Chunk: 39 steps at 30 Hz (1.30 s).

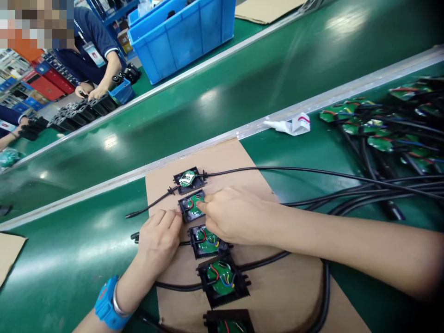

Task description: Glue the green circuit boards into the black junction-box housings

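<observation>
Several open black plastic housings lie in a row on a cardboard sheet (pixel 277 282), each with a green circuit board, most showing coloured wires. My right hand (pixel 234 215) is closed except for the index finger, which presses on the circuit board (pixel 196 206) in the second housing (pixel 185 213) from the far end. My left hand (pixel 161 236) is curled at that housing's left edge; its fingertips are partly hidden. Beyond lies the far housing (pixel 178 187), with a white patch on its board. Nearer me are the third housing (pixel 208 243) and the fourth housing (pixel 224 282).
Black cables (pixel 312 171) run right towards a heap of wired boards (pixel 381 125). A crumpled white wrapper (pixel 294 124) lies by the metal rail. Across the green conveyor belt (pixel 194 106), a co-worker (pixel 95 53) handles black parts near a blue bin (pixel 183 41).
</observation>
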Available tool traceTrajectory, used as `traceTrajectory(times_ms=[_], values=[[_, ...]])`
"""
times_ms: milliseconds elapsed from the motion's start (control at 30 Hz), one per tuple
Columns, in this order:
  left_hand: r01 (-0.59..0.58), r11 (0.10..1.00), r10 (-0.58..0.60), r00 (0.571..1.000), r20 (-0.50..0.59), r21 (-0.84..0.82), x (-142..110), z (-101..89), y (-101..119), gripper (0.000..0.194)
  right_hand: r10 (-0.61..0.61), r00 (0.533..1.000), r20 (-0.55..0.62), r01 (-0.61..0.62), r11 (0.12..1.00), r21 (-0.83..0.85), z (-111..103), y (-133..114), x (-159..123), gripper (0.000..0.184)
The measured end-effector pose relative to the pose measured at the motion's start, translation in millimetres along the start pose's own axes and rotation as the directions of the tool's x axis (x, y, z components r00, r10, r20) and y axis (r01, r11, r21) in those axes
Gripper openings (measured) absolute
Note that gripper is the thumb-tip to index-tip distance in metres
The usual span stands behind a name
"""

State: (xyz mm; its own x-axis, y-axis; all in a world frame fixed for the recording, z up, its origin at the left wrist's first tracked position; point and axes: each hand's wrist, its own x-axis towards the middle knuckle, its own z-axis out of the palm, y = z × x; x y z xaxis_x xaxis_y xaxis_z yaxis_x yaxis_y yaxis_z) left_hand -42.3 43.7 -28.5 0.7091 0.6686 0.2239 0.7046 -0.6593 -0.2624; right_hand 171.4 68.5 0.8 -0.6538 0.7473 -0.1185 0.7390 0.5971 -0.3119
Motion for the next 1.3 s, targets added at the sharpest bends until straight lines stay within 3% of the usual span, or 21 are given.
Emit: traceTrajectory(times_ms=[167,333,567,733,800,867,933,1000,1067,1167,1300], values=[[-0.088,0.994,0.094,0.991,0.092,-0.071,0,-6.4,-7,0.032,0.004,0.999,-0.052,-0.003,1.0,0.016,6,-3,-1,0.023],[0.12,0.946,-0.122,0.992,0.013,-0.302,-7,-7.4,-4,0.047,0.039,0.999,0.013,-0.039,0.999,0.017,2,-3,-5,0.03],[0.08,0.982,-0.062,0.993,0.103,-0.172,-14,6.9,13,0.061,0.046,0.997,0.066,-0.047,0.999,0.017,-5,-6,-1,0.032],[0.08,0.982,-0.043,0.977,0.209,-0.173,-6,-3.2,6,0.061,0.047,0.992,0.113,-0.046,0.999,-0.008,-8,-13,1,0.03],[0.13,0.964,-0.088,0.979,0.183,-0.232,1,-8.6,4,0.054,0.009,0.994,0.109,-0.016,0.998,0.06,-8,-6,0,0.03],[0.157,0.93,-0.136,0.987,0.086,-0.333,7,-10.9,5,0.041,-0.055,0.992,0.11,0.035,0.984,0.177,-10,3,-2,0.034],[0.086,0.895,-0.099,0.995,-0.007,-0.437,12,-9.3,7,0.031,-0.065,0.991,0.116,0.031,0.961,0.274,-13,13,-6,0.039],[-0.004,0.868,-0.013,0.999,-0.031,-0.497,14,-4.7,10,0.028,-0.008,0.994,0.107,-0.026,0.95,0.312,-16,17,-9,0.036],[-0.036,0.857,0.035,0.999,-0.011,-0.515,14,0.5,11,0.03,0.037,0.995,0.09,-0.062,0.955,0.29,-19,14,-11,0.024],[0.0,0.861,0.007,1.0,0.013,-0.509,11,4.8,12,0.03,0.05,0.996,0.067,-0.059,0.988,0.143,-19,5,-13,0.008],[0.032,0.85,-0.01,0.999,0.044,-0.525,10,3.4,11,0.031,-0.046,0.999,-0.015,0.045,0.999,-0.02,-6,5,-11,0.015]])
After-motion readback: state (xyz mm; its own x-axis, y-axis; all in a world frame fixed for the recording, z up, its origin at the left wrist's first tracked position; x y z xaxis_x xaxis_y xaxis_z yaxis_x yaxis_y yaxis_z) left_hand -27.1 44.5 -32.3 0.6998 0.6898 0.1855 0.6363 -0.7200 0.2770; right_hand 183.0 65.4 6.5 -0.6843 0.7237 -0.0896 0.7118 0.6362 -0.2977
